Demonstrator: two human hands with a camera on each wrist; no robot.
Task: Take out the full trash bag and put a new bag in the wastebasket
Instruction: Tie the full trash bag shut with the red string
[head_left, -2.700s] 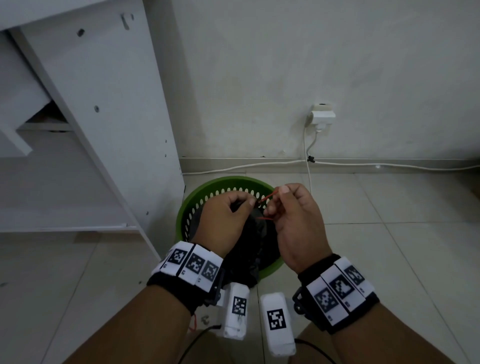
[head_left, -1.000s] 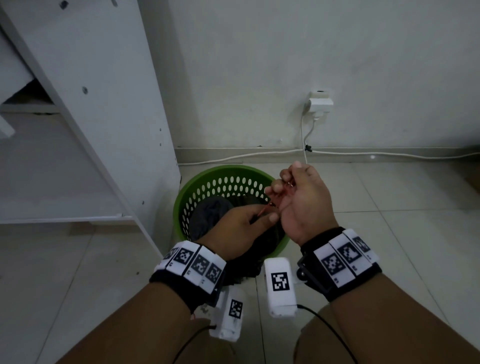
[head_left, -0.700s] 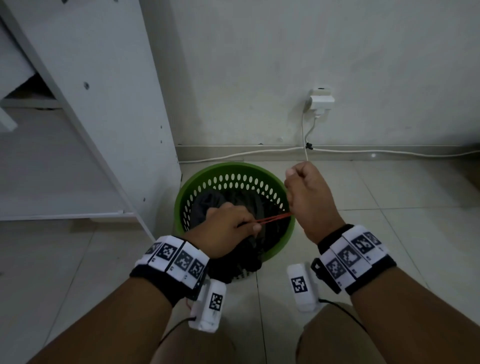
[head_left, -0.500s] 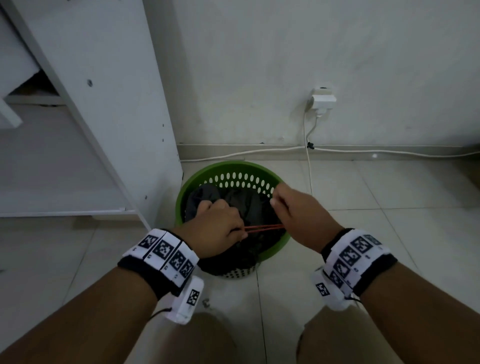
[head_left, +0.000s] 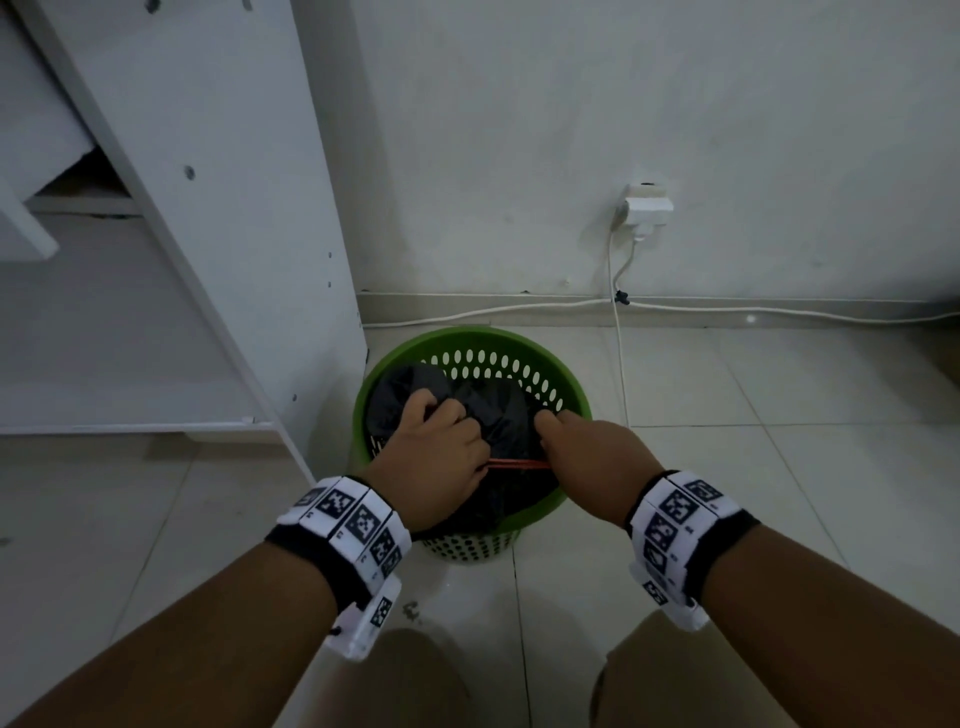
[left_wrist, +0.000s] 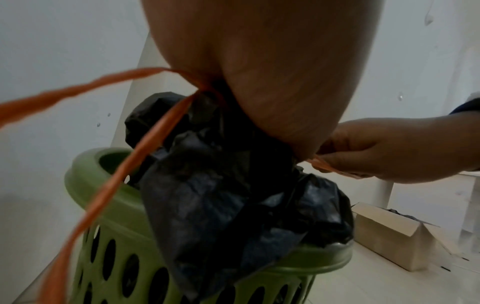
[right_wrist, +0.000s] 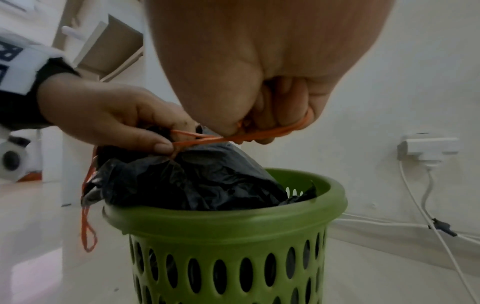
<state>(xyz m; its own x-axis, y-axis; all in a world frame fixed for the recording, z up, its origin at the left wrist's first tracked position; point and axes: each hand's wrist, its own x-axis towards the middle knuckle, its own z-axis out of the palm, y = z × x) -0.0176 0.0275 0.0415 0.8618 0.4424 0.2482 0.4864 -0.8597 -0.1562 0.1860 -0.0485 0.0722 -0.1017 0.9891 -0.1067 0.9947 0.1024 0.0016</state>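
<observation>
A full black trash bag (head_left: 498, 415) (left_wrist: 233, 195) (right_wrist: 197, 176) bulges out of the green perforated wastebasket (head_left: 566, 384) (left_wrist: 109, 197) (right_wrist: 233, 224) on the floor. My left hand (head_left: 436, 447) (right_wrist: 109, 121) grips the gathered bag neck and pinches the orange drawstring (head_left: 514, 464) (left_wrist: 145, 144) (right_wrist: 207, 139). My right hand (head_left: 587, 452) (right_wrist: 272, 102) (left_wrist: 384, 150) has its fingers curled round the other end, and the string runs taut between both hands. A loose loop of the string hangs down the basket's left side in the right wrist view.
A white cabinet (head_left: 218, 208) stands close to the basket's left. A wall plug (head_left: 647, 208) and white cables (head_left: 618, 353) run along the wall behind. An open cardboard box (left_wrist: 394, 232) lies on the tiles beyond the basket in the left wrist view.
Both hands dropped from above the basket onto the bag. They pulled apart and the orange string went taut between them; my left hand closed on the bag's neck.
</observation>
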